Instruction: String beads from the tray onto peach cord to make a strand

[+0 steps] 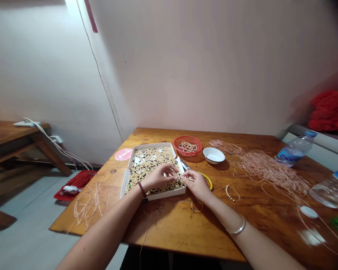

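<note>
A shallow white box (154, 197) full of small beads (146, 168), mostly tan with black, white and a few green ones, lies on the table. Over its right front part is my left hand (162, 177), fingers curled with thumb and fingertips pinched together; whatever is between them is too small to make out. Just past the box's right edge, my right hand (196, 184) pinches thumb and forefinger close to the left fingertips. A thin cord (197, 210) loops below it, and a few pale beads show by its fingers. Yellow-handled scissors (210, 182) lie partly hidden behind this hand.
Behind stand a red basket (188, 137) of beaded strings and a white bowl (214, 155). Pink cords (270, 168) spread at right near water bottles (295, 148); more loose cords (91, 204) lie at left. A short beaded string (228, 193) rests right of my hand.
</note>
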`<state>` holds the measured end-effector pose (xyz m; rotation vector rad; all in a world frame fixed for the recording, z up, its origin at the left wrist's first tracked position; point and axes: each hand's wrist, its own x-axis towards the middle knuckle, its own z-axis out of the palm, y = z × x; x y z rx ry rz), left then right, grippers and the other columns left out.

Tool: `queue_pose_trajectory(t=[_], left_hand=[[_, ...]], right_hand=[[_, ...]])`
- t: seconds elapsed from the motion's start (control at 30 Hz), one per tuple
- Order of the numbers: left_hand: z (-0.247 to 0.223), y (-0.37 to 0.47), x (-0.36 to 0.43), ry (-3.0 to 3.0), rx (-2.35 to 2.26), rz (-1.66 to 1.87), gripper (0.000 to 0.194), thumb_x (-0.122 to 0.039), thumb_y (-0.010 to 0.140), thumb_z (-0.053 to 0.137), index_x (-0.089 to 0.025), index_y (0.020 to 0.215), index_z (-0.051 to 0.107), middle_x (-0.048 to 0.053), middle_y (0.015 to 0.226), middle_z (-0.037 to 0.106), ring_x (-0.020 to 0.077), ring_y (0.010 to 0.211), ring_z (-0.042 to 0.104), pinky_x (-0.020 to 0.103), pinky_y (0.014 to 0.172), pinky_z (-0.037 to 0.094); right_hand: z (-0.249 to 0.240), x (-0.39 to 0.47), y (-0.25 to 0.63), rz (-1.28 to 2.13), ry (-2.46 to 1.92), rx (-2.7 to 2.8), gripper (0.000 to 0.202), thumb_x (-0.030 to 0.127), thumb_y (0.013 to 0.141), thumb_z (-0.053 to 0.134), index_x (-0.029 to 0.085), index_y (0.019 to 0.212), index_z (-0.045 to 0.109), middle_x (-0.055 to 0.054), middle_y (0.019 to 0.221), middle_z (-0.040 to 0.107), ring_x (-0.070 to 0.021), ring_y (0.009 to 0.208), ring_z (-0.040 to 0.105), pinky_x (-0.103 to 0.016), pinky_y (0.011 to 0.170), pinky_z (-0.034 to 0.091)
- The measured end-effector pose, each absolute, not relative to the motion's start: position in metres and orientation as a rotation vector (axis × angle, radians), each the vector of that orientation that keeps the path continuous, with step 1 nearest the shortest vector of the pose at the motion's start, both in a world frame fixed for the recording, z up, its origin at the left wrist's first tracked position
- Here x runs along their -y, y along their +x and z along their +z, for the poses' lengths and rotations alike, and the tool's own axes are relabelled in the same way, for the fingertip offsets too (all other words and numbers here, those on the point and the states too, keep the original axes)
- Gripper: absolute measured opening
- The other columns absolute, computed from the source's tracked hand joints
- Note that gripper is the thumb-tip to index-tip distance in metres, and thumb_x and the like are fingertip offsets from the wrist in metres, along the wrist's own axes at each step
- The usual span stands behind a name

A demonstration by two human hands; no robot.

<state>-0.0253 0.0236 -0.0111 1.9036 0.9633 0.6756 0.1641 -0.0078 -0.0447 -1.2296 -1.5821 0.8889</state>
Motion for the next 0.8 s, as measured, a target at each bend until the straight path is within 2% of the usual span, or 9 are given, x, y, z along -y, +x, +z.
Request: queue_pose_trajectory(t=[0.53, 0.8], left_hand=[[-0.008, -0.026, -0.022, 2.026, -0.941, 0.669, 0.031, -0.036, 0.08, 0.064, -0.015, 0.102, 0.061, 0.007, 0.093, 0.066, 0.0153, 0.083, 0.062, 0.027, 0.071, 0.048], [-0.002, -0.024, -0.019, 1.985, -0.911, 0.673, 0.031, -0.038, 0.081, 0.063, -0.015, 0.101, 0.061, 0.007, 0.093, 0.065, 0.0133, 0.079, 0.06, 0.026, 0.07, 0.048]], right_hand=[[-0.04, 0.011, 0.164, 0.85, -1.25, 1.626, 0.025, 0.038, 0.076, 0.056, 0.015, 0.075, 0.065, -0.001, 0.06, 0.057, -0.0149, 0.056, 0.049, -0.024, 0.054, 0.036], [-0.035, 0.013, 0.163, 0.841, -1.251, 1.616, 0.024, 0.038, 0.076, 0.056, 0.015, 0.074, 0.065, -0.002, 0.063, 0.059, -0.0156, 0.06, 0.051, -0.024, 0.056, 0.037]])
